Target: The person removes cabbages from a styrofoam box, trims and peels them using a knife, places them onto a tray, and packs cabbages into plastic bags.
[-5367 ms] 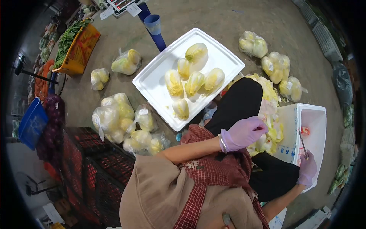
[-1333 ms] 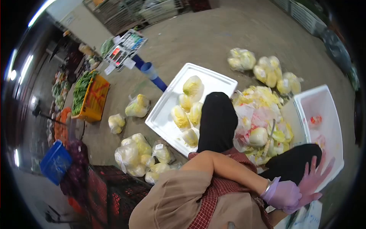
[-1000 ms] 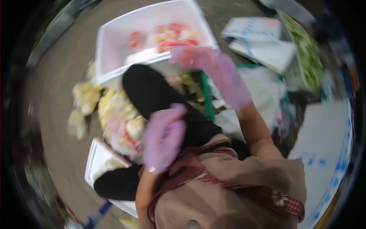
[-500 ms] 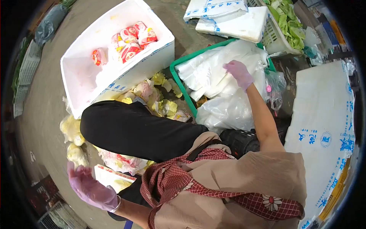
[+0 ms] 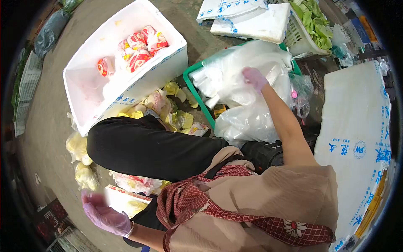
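Observation:
My right hand (image 5: 254, 79), in a thin pink glove, is over a pile of clear plastic bags (image 5: 235, 88) in a green crate (image 5: 194, 94). Its fingers are bent together against the film and look closed on a bag, though blur softens them. At lower left, my left hand (image 5: 107, 216), gloved the same way, hangs in the air with loosely curled, parted fingers and nothing visible in it. Near it are a small white box with red print (image 5: 121, 199) and a bagged yellowish vegetable (image 5: 86, 176). Some fingertips are smeared.
A white foam box (image 5: 90, 80) holds several red-and-white wrapped bundles (image 5: 138, 61). Loose yellow-green leaves (image 5: 182, 119) lie beside it. Foam lids (image 5: 252, 25) rest near a basket of green leaves (image 5: 312, 25). A large foam box (image 5: 350, 122) stands at right.
My right hand's fingers have curled in against the plastic bags. My left hand has shifted slightly right and down, its fingers moving. The view has moved a little.

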Demonstrator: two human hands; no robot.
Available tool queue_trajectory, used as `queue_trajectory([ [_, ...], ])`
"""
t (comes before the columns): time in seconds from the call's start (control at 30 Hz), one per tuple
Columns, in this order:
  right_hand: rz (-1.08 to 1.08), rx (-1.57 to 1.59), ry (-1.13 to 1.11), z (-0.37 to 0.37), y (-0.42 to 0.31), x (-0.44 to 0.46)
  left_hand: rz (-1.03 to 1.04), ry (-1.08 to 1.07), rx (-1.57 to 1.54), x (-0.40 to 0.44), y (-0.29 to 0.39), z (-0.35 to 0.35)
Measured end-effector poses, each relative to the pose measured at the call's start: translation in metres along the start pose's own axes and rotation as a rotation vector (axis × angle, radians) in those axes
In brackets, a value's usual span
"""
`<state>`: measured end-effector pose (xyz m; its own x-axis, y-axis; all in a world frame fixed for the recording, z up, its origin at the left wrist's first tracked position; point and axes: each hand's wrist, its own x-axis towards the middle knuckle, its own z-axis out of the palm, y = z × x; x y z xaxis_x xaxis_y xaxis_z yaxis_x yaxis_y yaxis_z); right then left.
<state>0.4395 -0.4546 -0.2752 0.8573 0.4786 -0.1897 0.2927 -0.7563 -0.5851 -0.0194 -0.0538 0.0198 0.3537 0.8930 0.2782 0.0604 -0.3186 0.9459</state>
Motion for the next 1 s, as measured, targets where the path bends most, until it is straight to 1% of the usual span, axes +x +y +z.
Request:
queue_trajectory([
  [0.07, 0.17, 0.578, -0.051, 0.002, -0.012, 0.008, -0.026, 0.026, -0.005, 0.001, 0.005, 0.001],
  [0.13, 0.272, 0.885, -0.202, -0.018, -0.042, -0.004, -0.058, 0.091, -0.027, 0.001, 0.006, 0.0],
  [0.2, 0.392, 1.017, -0.003, -0.013, -0.048, -0.015, -0.116, 0.166, -0.052, -0.001, 0.003, -0.002],
  [0.23, 0.45, 1.081, 0.106, -0.012, -0.049, -0.021, -0.131, 0.168, -0.068, -0.003, -0.001, -0.004],
  [0.27, 0.454, 0.838, 0.131, -0.008, -0.04, -0.026, -0.147, 0.165, -0.084, -0.004, -0.006, -0.006],
  [0.3, 0.381, 0.32, 0.07, -0.002, -0.022, -0.034, -0.162, 0.162, -0.1, -0.005, -0.009, -0.008],
  [0.33, 0.257, -0.276, 0.002, 0.004, -0.006, -0.044, -0.167, 0.161, -0.101, -0.005, -0.01, -0.008],
  [0.37, 0.179, -0.673, -0.058, 0.011, 0.007, -0.054, -0.17, 0.163, -0.101, -0.005, -0.009, -0.008],
  [0.4, 0.164, -0.855, -0.093, 0.016, 0.013, -0.06, -0.173, 0.168, -0.103, -0.006, -0.009, -0.007],
  [0.43, 0.162, -0.957, -0.128, 0.024, 0.017, -0.065, -0.167, 0.168, -0.095, -0.006, -0.008, -0.007],
  [0.53, 0.275, -0.931, -0.238, 0.031, 0.007, -0.062, -0.15, 0.181, -0.077, -0.009, -0.003, -0.001],
  [0.63, 0.454, -0.751, -0.202, 0.015, -0.017, -0.064, -0.142, 0.215, -0.072, -0.01, -0.003, 0.004],
  [0.73, 0.257, -1.007, -0.644, 0.016, 0.002, -0.057, -0.18, 0.222, -0.095, -0.013, -0.006, 0.002],
  [0.83, 0.181, -1.076, -0.546, 0.026, 0.019, -0.054, -0.201, 0.215, -0.139, -0.013, -0.005, 0.001],
  [0.93, 0.173, -1.014, -0.391, 0.034, 0.033, -0.051, -0.205, 0.205, -0.154, -0.014, -0.006, -0.002],
  [0.97, 0.382, -0.794, -0.14, 0.029, 0.023, -0.055, -0.206, 0.203, -0.15, -0.014, -0.006, -0.002],
  [1.0, 0.578, -0.559, 0.108, 0.014, -0.011, -0.066, -0.209, 0.201, -0.145, -0.015, -0.006, -0.003],
])
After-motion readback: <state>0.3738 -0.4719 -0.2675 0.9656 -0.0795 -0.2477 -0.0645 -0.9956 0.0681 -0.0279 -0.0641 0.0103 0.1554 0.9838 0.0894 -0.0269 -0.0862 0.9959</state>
